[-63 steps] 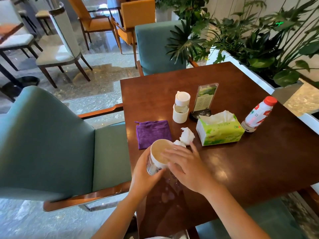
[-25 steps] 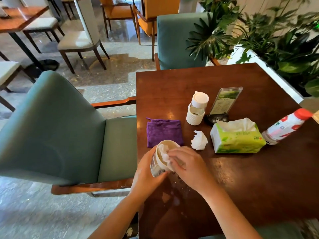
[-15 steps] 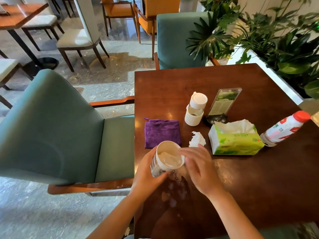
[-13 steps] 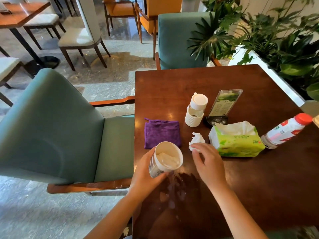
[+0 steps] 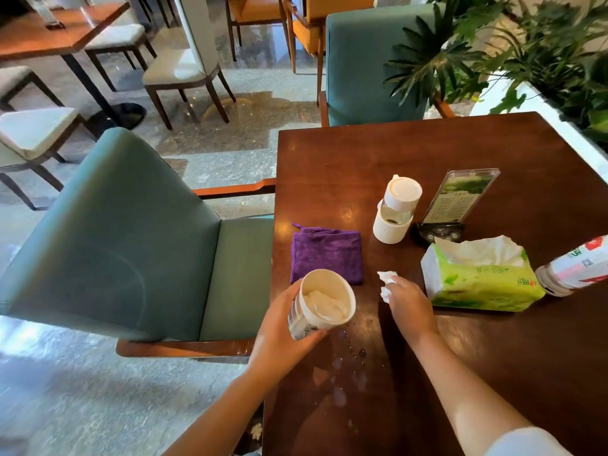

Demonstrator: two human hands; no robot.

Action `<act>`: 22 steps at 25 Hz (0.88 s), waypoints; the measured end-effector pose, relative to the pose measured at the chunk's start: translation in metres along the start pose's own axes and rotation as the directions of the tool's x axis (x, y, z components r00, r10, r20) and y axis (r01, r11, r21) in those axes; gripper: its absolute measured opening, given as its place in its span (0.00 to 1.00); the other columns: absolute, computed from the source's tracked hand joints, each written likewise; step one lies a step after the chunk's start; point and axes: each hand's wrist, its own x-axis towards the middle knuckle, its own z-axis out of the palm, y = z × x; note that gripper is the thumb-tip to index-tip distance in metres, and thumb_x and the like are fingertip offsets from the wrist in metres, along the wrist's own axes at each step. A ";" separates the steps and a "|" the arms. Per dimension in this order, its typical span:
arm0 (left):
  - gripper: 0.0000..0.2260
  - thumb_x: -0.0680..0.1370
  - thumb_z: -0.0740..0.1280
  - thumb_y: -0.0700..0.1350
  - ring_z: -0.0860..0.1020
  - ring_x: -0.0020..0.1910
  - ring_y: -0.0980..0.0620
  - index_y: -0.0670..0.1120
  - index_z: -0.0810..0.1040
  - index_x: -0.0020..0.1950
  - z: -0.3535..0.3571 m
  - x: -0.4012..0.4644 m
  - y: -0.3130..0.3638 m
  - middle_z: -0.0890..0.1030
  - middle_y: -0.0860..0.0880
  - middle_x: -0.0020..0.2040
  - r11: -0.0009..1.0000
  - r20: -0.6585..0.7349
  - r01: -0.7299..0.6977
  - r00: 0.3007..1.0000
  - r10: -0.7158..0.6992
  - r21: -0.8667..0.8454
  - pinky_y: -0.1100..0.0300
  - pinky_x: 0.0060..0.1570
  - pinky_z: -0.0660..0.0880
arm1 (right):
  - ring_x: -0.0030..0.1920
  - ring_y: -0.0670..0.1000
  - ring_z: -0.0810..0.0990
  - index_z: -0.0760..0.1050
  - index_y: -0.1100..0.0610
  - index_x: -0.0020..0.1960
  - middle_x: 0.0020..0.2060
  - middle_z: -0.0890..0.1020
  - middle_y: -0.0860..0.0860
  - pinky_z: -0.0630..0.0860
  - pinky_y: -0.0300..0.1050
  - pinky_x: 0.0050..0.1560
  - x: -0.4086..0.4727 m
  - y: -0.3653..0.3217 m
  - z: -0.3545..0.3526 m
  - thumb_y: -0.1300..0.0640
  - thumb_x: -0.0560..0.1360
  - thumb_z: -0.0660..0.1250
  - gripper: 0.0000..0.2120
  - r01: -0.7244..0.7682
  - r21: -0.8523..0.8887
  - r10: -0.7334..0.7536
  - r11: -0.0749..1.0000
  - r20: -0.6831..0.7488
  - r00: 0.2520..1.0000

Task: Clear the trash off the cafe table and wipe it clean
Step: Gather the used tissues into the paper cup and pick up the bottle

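Note:
My left hand (image 5: pixel 283 327) grips a white paper cup (image 5: pixel 320 304), tilted, just above the near left part of the dark wooden table (image 5: pixel 493 373); a crumpled tissue lies inside the cup. My right hand (image 5: pixel 409 306) closes its fingers on a second crumpled white tissue (image 5: pixel 385 284) to the right of the cup. A folded purple cloth (image 5: pixel 325 253) lies flat on the table just behind the cup. Water drops (image 5: pixel 345 366) spot the table below the cup.
A green tissue pack (image 5: pixel 477 281), a white bottle with a red label (image 5: pixel 575 268) lying on its side, a white ribbed holder with a capped jar (image 5: pixel 396 209) and an acrylic menu stand (image 5: pixel 457 200) share the table. Teal armchairs stand left (image 5: pixel 131 245) and behind; plants line the right.
My right hand pushed one tissue into the cup, then moved right and closed on the second tissue. My left hand kept hold of the cup.

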 end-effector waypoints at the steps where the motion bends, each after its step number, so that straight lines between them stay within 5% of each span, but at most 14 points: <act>1: 0.33 0.66 0.77 0.52 0.72 0.63 0.59 0.64 0.65 0.66 0.001 0.001 0.001 0.74 0.61 0.63 1.000 0.000 -0.013 1.000 0.013 0.001 0.63 0.59 0.73 | 0.48 0.57 0.81 0.80 0.61 0.53 0.52 0.82 0.56 0.76 0.42 0.51 -0.004 -0.007 -0.009 0.72 0.68 0.68 0.15 0.008 0.084 -0.005 0.996 -0.032 0.999; 5: 0.33 0.65 0.78 0.49 0.73 0.60 0.63 0.70 0.65 0.61 0.010 0.003 0.007 0.73 0.70 0.59 0.998 0.021 -0.051 0.998 0.052 -0.028 0.72 0.54 0.70 | 0.55 0.55 0.79 0.80 0.63 0.52 0.56 0.81 0.58 0.72 0.40 0.58 -0.017 -0.049 -0.065 0.73 0.70 0.67 0.13 0.117 0.281 -0.029 0.952 -0.299 0.954; 8: 0.32 0.65 0.78 0.46 0.73 0.59 0.65 0.65 0.67 0.62 0.021 0.006 0.021 0.73 0.71 0.59 0.993 0.038 -0.089 0.995 0.092 -0.074 0.70 0.54 0.72 | 0.55 0.47 0.76 0.81 0.62 0.50 0.53 0.80 0.54 0.71 0.33 0.59 -0.042 -0.073 -0.115 0.70 0.71 0.65 0.11 0.282 0.341 -0.103 0.897 -0.460 0.882; 13: 0.34 0.66 0.78 0.42 0.73 0.60 0.63 0.65 0.67 0.64 0.040 0.008 0.050 0.72 0.70 0.62 0.956 0.105 -0.276 0.952 0.286 -0.103 0.70 0.57 0.69 | 0.51 0.45 0.75 0.73 0.52 0.52 0.50 0.80 0.46 0.63 0.22 0.52 -0.073 -0.088 -0.137 0.67 0.67 0.70 0.18 0.195 0.294 -0.107 0.936 -0.291 0.951; 16: 0.33 0.66 0.76 0.48 0.73 0.61 0.60 0.66 0.65 0.65 0.050 0.004 0.054 0.72 0.67 0.63 0.948 0.119 -0.296 0.943 0.310 -0.119 0.63 0.60 0.70 | 0.53 0.47 0.76 0.78 0.58 0.45 0.50 0.81 0.54 0.68 0.32 0.56 -0.087 -0.089 -0.132 0.62 0.69 0.69 0.05 0.230 0.221 -0.119 0.948 -0.424 0.898; 19: 0.30 0.67 0.74 0.52 0.74 0.62 0.58 0.61 0.66 0.66 0.054 -0.001 0.055 0.72 0.63 0.64 0.946 0.138 -0.296 0.940 0.313 -0.132 0.57 0.60 0.72 | 0.58 0.49 0.74 0.77 0.56 0.58 0.56 0.79 0.53 0.68 0.45 0.64 -0.113 -0.091 -0.129 0.52 0.78 0.58 0.15 0.198 0.143 -0.132 0.970 -0.377 0.917; 22: 0.29 0.68 0.74 0.53 0.73 0.62 0.58 0.61 0.67 0.66 0.058 -0.006 0.057 0.73 0.62 0.64 0.947 0.161 -0.290 0.937 0.310 -0.136 0.56 0.61 0.72 | 0.63 0.46 0.73 0.70 0.55 0.67 0.61 0.78 0.48 0.56 0.54 0.72 -0.130 -0.088 -0.127 0.47 0.80 0.49 0.22 0.183 0.065 -0.161 0.981 -0.259 0.952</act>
